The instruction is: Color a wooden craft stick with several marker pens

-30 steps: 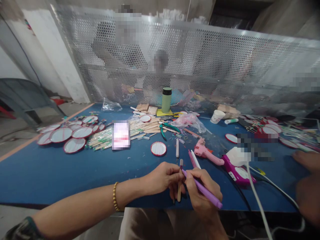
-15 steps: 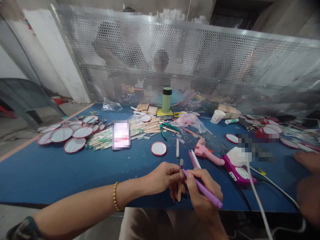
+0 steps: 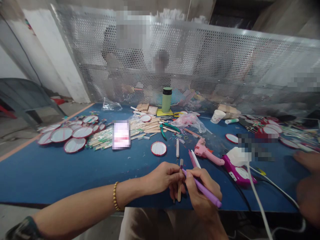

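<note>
My left hand (image 3: 166,180) is closed on a wooden craft stick (image 3: 179,193), which stands near upright at the table's front edge. A purple patch shows near the stick's top end. In my right hand (image 3: 203,190) is a purple marker (image 3: 207,193), its tip touching or very close to the stick beside my left fingers. Just beyond the hands lie a pink pen and a white pen (image 3: 195,159), and a capped grey-white marker (image 3: 177,148). A round white disc with a red rim (image 3: 158,148) rests further left.
A pink glue gun (image 3: 207,153) lies on the right by a magenta power strip (image 3: 240,173) with cables. Red-rimmed discs (image 3: 61,134) and a heap of sticks (image 3: 142,128) cover the left and middle. Behind stand a green bottle (image 3: 166,101) and paper cup (image 3: 218,116). Another person's hand (image 3: 306,161) is far right.
My right hand and the purple marker have shifted very slightly left. The left hand and the stick are nearly still. Behind the perforated screen, a person has moved a little.
</note>
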A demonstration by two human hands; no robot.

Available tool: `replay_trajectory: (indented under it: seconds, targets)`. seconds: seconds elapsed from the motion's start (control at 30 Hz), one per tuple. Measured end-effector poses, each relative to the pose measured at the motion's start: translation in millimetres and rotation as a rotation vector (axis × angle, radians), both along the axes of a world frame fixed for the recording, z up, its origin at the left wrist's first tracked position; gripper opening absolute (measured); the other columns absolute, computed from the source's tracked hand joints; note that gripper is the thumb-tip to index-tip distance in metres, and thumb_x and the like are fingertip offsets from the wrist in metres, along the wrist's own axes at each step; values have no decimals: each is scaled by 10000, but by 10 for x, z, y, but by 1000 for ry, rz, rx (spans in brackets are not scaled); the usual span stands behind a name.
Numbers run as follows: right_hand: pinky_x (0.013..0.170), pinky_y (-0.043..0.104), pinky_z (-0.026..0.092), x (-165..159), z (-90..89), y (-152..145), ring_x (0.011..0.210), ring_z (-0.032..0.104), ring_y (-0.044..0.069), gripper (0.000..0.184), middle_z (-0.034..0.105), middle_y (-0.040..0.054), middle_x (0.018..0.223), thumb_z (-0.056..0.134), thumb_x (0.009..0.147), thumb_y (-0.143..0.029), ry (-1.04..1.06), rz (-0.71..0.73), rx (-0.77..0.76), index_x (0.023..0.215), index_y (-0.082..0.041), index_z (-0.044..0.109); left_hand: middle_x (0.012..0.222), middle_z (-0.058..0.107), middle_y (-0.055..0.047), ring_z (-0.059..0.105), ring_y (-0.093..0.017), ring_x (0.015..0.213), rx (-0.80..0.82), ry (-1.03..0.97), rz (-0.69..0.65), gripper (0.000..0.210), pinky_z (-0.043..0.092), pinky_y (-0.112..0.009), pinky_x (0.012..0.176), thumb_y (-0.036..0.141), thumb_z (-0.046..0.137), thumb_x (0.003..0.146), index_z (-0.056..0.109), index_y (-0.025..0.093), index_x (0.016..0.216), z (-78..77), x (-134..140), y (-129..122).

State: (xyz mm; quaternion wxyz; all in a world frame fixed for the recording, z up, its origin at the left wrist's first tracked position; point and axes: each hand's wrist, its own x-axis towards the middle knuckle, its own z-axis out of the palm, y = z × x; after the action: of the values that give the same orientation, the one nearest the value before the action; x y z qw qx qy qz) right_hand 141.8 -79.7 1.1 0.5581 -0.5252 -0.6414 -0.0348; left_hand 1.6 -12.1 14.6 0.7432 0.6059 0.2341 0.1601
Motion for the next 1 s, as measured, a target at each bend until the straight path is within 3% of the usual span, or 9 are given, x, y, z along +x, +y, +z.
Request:
replay_trajectory:
  seconds: [1.0]
  targets:
    - [495,177,485,7,3,-7,484,614,90,159,655,-30,606,568,907,-181,-12,-8,48,763,-197,633,612,629,11,531,-83,412,-18,-9,9,613,440,-226,458,774,603,737,513,168,764,-14,-7,0]
